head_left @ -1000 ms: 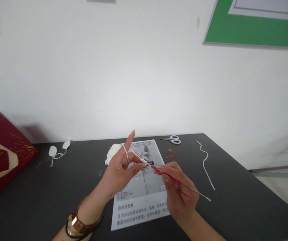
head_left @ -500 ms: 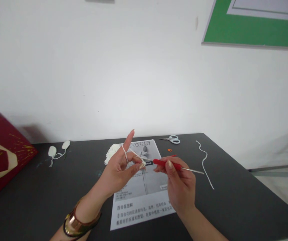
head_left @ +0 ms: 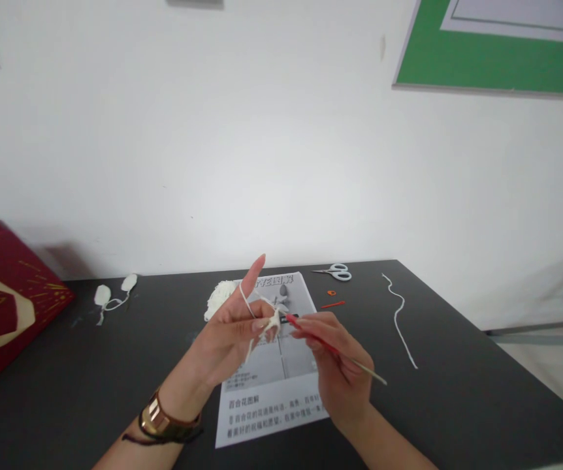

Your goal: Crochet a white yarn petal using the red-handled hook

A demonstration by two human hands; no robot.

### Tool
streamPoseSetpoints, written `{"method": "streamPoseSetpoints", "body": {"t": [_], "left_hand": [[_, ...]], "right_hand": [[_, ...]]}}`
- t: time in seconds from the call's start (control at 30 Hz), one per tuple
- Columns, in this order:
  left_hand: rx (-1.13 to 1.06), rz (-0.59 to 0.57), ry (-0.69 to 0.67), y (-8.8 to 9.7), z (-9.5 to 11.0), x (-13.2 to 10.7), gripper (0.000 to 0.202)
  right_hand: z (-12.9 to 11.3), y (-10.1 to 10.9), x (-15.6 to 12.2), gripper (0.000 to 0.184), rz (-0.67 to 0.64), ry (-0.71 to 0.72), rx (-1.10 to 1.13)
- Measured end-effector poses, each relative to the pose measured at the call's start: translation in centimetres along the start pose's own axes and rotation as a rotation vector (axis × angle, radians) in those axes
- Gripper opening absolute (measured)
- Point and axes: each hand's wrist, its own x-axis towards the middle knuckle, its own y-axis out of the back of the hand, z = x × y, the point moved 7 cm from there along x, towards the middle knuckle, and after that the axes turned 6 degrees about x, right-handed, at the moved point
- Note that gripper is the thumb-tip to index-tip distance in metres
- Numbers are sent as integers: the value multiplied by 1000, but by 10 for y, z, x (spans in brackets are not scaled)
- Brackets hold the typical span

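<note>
My left hand (head_left: 235, 329) pinches a small piece of white crochet work (head_left: 273, 321) between thumb and fingers. Its index finger points up, with white yarn (head_left: 247, 301) looped round it. In my right hand (head_left: 343, 362) is a crochet hook (head_left: 328, 346) with a red grip, its metal back end sticking out toward the lower right. The hook's front tip meets the crochet work, though its exact place in the stitches is too small to make out. Behind my left hand sits a ball of white yarn (head_left: 219, 297). A printed pattern sheet (head_left: 262, 427) lies beneath both hands.
Scissors (head_left: 337, 271), an orange stitch marker (head_left: 331, 293) and a red needle (head_left: 333, 304) lie beyond my right hand. A loose white yarn strand (head_left: 397, 320) is to the right. Two white crocheted pieces (head_left: 102, 295) and a red gift bag (head_left: 10, 307) are on the left.
My right hand has moved left and slightly down, bringing the hook to the crochet work. The red needle now shows fully. My left hand has turned the work a little, and a yarn tail hangs below.
</note>
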Motion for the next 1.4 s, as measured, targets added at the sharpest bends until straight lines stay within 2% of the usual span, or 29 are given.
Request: {"method": "streamPoseSetpoints", "body": {"t": [0.1,0.17,0.3,0.67,0.87,1.4], "left_hand": [[-100,-34,54,4,-4,-2,88],[-122,-76,79,3,-5,-4,88],[-130,-195,98,-3,-6,-7,84],[-31,-301,144,-9,-14,-10,79],[-23,-306,221,-8,-18,-11,80],[0,-315,229,-5,-21,-12,84]], "right_hand": [[27,-4,-1,14,87,-339,442],[37,-12,-4,12,74,-502,666],[39,-21,-6,16,7,-631,840],[21,-7,4,19,-42,-507,682],[15,-2,10,20,-22,-451,618],[1,11,19,24,-66,-337,399]]}}
